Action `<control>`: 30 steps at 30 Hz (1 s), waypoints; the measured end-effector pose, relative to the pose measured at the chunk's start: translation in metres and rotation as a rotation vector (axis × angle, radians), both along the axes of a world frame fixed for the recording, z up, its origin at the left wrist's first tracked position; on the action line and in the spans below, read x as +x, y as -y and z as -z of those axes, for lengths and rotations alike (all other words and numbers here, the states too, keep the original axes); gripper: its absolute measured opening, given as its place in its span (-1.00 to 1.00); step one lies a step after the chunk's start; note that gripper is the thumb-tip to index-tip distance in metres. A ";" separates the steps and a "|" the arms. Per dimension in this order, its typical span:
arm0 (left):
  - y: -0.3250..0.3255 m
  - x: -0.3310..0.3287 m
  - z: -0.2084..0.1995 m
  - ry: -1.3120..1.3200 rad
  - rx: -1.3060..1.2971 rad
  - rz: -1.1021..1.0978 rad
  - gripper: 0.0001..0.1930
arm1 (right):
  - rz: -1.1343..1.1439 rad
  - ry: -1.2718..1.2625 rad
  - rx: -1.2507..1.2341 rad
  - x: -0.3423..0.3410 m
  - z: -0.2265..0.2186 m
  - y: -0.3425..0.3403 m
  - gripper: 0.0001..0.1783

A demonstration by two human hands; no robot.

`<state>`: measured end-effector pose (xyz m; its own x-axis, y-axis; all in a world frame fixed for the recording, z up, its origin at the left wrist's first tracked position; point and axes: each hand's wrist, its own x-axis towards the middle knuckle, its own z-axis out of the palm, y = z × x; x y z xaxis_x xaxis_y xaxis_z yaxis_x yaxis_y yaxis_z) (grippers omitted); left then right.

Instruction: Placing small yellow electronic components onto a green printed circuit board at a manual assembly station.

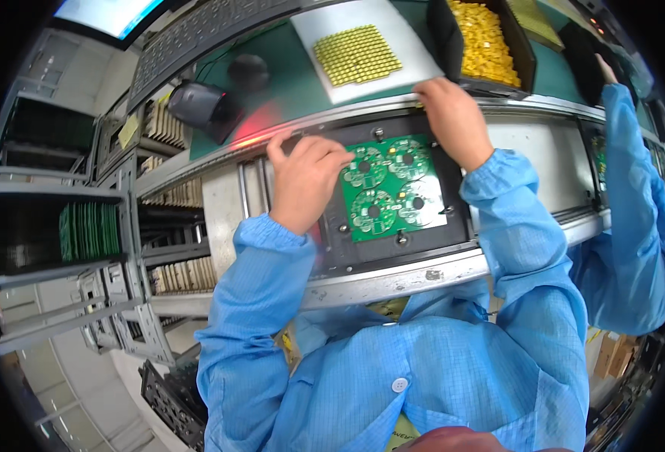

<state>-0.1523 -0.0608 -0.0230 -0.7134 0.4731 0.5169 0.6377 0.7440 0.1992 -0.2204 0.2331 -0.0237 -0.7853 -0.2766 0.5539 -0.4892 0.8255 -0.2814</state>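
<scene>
A green circuit board [384, 177] with several round patterns lies in a dark carrier [332, 252] on the rail line before me. My left hand [304, 179] is at the board's upper left corner, fingers bent and fingertips close together by its edge; whatever they hold is hidden. Above the board's upper right, my right hand [454, 122] has its fingertips pinched near the lower edge of a white sheet [340, 92]. What sits in that pinch is too small to make out. Rows of small yellow parts [356, 56] stand on the sheet.
A black bin [524, 56] of loose yellow parts stands at the back right. At the back left are a handheld scanner [197, 104] and a keyboard [189, 45]. Metal rails [415, 275] border the carrier. Racks [91, 233] with boards stand left; a co-worker's blue sleeve [634, 173] is at right.
</scene>
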 end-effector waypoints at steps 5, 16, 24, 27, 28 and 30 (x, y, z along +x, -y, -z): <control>0.003 -0.001 0.006 0.006 0.046 0.028 -0.82 | 0.227 0.155 0.149 0.006 -0.002 0.017 -0.78; -0.007 0.025 -0.011 0.486 0.634 0.026 -0.43 | -0.183 0.049 -0.295 0.067 -0.038 0.032 -0.68; -0.004 0.062 -0.003 0.862 0.858 0.121 -0.44 | -0.655 -0.173 -0.166 0.099 -0.024 0.046 -0.75; -0.005 0.061 -0.012 0.948 0.955 0.109 -0.42 | -0.653 -0.190 -0.202 0.100 -0.026 0.042 -0.72; -0.004 0.061 -0.013 0.960 0.953 0.107 -0.42 | -0.650 -0.198 -0.192 0.101 -0.028 0.040 -0.72; -0.002 0.061 -0.013 0.977 0.963 0.088 -0.39 | -0.640 -0.198 -0.190 0.098 -0.029 0.037 -0.71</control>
<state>-0.0916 -0.0583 -0.0100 -0.9599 0.2789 -0.0267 -0.0212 0.0225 0.9995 -0.1223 0.1958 0.0057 -0.3798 -0.5355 0.7543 -0.9201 0.3032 -0.2480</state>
